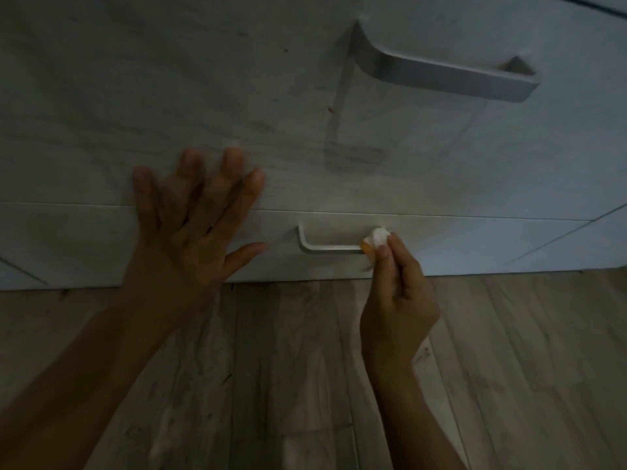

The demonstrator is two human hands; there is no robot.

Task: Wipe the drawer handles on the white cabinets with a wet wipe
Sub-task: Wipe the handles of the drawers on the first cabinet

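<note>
Two white drawer fronts fill the upper view. The lower drawer (pixel 101 239) carries a small silver bar handle (pixel 325 246). My right hand (pixel 397 290) pinches a bunched white wet wipe (pixel 378 237) against the right end of that handle, hiding that end. My left hand (pixel 190 225) lies flat with fingers spread on the drawer fronts, left of the handle, across the seam between the two drawers. The upper drawer (pixel 169 96) has a larger silver handle (pixel 441 71) at the top right, untouched.
A grey wood-look floor (pixel 305 368) runs below the cabinet's bottom edge. Faint smudges and a small brown spot (pixel 329 110) mark the upper drawer front. The scene is dim.
</note>
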